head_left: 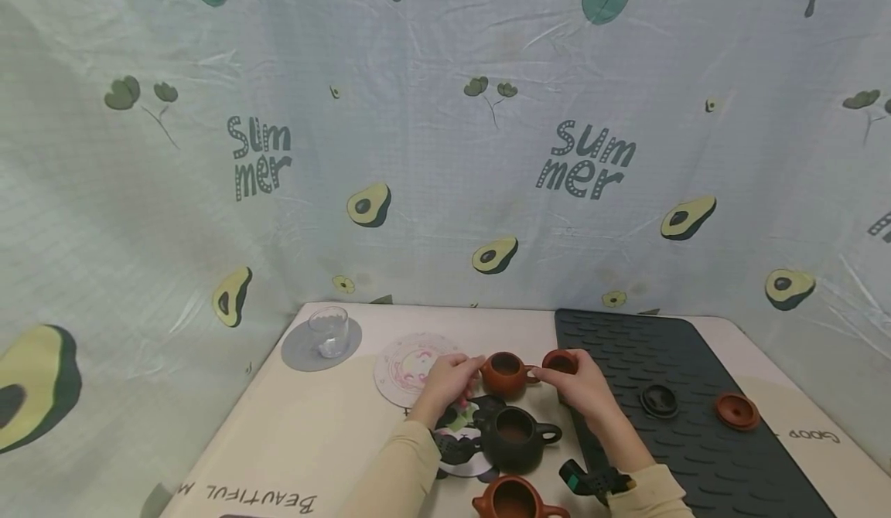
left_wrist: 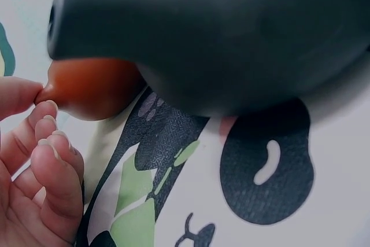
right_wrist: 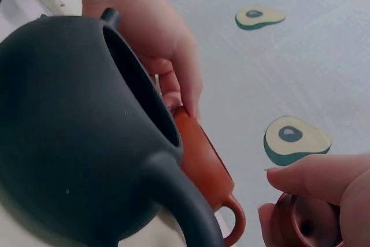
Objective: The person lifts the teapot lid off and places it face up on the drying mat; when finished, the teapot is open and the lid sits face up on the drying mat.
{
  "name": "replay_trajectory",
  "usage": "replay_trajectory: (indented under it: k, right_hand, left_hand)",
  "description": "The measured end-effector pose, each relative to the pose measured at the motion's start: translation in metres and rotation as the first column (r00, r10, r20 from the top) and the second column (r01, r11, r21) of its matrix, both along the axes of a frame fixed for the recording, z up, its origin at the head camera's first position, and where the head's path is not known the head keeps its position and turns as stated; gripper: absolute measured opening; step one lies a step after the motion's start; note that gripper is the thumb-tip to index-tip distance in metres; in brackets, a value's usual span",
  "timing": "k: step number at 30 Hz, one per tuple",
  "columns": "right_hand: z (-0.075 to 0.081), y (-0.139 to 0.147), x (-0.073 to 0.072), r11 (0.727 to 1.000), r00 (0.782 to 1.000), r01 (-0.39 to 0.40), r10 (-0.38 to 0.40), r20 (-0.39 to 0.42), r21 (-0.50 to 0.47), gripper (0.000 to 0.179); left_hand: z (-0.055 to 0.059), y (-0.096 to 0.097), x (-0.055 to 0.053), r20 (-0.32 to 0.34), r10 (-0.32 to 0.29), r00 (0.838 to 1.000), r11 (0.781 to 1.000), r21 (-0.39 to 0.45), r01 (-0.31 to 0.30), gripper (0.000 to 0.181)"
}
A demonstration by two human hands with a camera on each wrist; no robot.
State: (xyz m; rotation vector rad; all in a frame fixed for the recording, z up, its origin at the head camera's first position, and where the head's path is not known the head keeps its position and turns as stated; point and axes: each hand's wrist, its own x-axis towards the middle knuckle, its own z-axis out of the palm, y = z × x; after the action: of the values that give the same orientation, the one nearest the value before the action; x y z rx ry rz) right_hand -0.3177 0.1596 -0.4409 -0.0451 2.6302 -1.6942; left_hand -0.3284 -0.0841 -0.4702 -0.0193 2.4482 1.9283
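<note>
My left hand pinches the spout of a small reddish-brown teapot, which stands lidless at the back of a row of teapots. In my right hand is a reddish-brown teapot lid, held between thumb and fingers with its hollow side showing, just right of that teapot's handle. A black teapot, also lidless, stands nearer me and fills much of both wrist views. Closest to me is another reddish-brown teapot, cut off by the frame's lower edge.
On the dark ridged mat at right lie a black lid and a reddish-brown lid. A clear glass cup stands on a grey round coaster at back left. A pink-printed round mat lies left of the teapots.
</note>
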Motion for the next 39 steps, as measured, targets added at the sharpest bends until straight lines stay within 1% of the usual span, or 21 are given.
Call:
replay_trajectory:
  k: [5,10,13,23,30,34,39]
  right_hand:
    - [0.000,0.005,0.000,0.999,1.000,-0.004,0.005,-0.023,0.049,0.063]
    - [0.000,0.011,-0.001,0.994,0.999,0.016,-0.012,-0.039,0.105,0.060]
    - [0.000,0.016,-0.002,0.990,0.999,0.026,-0.020,-0.042,0.135,0.061]
    - [-0.001,0.025,-0.002,0.978,0.999,0.018,-0.012,-0.030,0.206,0.065]
    - [0.002,0.027,-0.002,0.976,0.999,-0.001,0.010,-0.042,0.219,0.071]
    - [0.004,0.028,-0.002,0.974,0.999,0.016,-0.005,-0.048,0.225,0.069]
    - [0.003,0.026,-0.004,0.971,0.999,0.026,-0.014,-0.051,0.236,0.067]
  left_hand:
    - [0.001,0.002,0.000,-0.005,-0.007,1.000,1.000,0.000,0.007,0.041]
    - [0.000,0.003,-0.001,0.005,-0.009,1.000,1.000,-0.005,0.009,0.041]
    - [0.000,0.004,-0.001,0.010,-0.008,1.000,1.000,-0.007,0.008,0.041]
    - [0.000,0.007,-0.002,0.004,-0.012,1.000,1.000,-0.005,0.012,0.042]
    - [0.000,0.008,-0.002,0.010,-0.008,1.000,1.000,-0.003,0.008,0.042]
    - [0.001,0.008,-0.001,0.004,-0.008,1.000,1.000,-0.007,0.008,0.043]
    - [0.002,0.003,0.002,-0.004,-0.014,1.000,1.000,-0.014,0.014,0.041]
